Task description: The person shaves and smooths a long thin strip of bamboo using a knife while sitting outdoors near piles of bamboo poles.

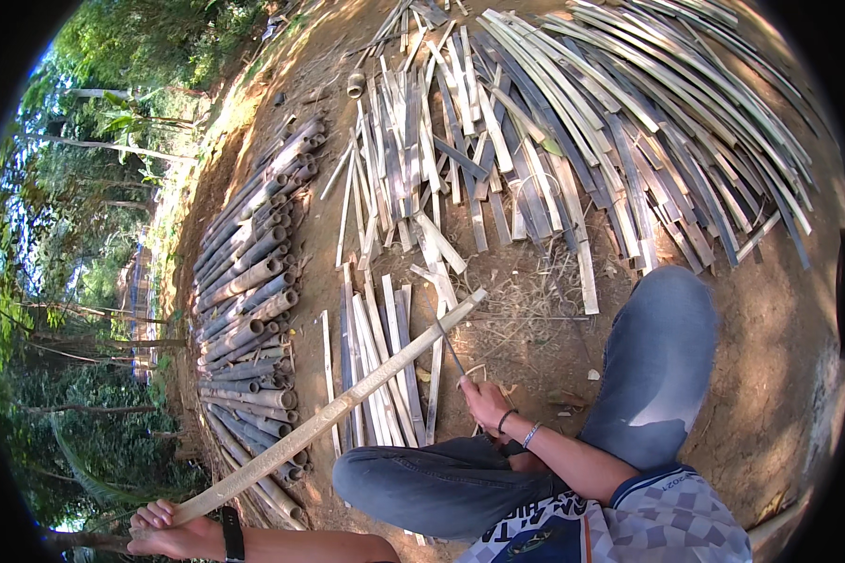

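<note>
My left hand [171,535], with a black band on its wrist, is closed around the lower end of a long pale bamboo strip [338,405]. The strip slants up to the right across the view, over my bent leg. In my right hand [486,406], fingers wrapped round its handle, is a knife [452,351] with a thin dark blade. The blade reaches up to the strip near its upper end and seems to touch it; the exact contact is too small to tell. The handle is mostly hidden by my fingers.
Stacked bamboo poles [253,291] lie at the left. Split bamboo strips [385,361] rest beyond my legs, and a large spread of strips [620,122] covers the ground at the far right. Thin shavings [535,298] litter the soil before my knee [662,347]. Trees stand at far left.
</note>
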The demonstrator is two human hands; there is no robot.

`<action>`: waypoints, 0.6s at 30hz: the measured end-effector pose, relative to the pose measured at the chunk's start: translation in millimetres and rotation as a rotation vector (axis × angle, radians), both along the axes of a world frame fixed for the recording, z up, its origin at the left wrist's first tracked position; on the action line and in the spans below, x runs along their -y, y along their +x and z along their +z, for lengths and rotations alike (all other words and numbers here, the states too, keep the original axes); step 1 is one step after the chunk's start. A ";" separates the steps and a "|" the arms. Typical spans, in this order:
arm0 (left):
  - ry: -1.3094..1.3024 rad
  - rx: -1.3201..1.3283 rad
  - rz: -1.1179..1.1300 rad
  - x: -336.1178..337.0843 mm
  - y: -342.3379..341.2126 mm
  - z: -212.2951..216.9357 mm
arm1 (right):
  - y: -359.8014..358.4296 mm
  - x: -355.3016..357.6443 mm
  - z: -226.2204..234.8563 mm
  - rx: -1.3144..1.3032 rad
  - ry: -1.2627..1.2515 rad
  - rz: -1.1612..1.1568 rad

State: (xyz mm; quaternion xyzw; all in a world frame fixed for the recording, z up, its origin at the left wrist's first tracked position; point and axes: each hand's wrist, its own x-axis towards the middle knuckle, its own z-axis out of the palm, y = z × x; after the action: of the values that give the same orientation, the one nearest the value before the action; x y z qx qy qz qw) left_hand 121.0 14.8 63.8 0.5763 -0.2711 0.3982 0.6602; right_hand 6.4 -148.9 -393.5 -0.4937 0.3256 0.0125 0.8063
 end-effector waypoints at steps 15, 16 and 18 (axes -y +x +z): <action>-0.111 -0.104 0.309 15.0 23.8 1.0 | 9.5 0.1 -20.5 -0.061 -0.154 0.065; -0.123 -0.104 0.315 14.9 25.0 0.9 | 9.9 -1.6 -13.8 -0.020 -0.202 0.078; -0.122 -0.109 0.318 15.0 28.9 2.1 | 5.4 1.0 -4.3 0.098 -0.362 0.045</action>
State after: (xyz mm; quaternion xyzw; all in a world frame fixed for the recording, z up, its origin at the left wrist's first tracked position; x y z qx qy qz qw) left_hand 149.9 -0.2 65.9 0.5917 -0.1157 0.4813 0.6363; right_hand 11.8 -150.0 -397.8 -0.6379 0.2716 -0.0522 0.7187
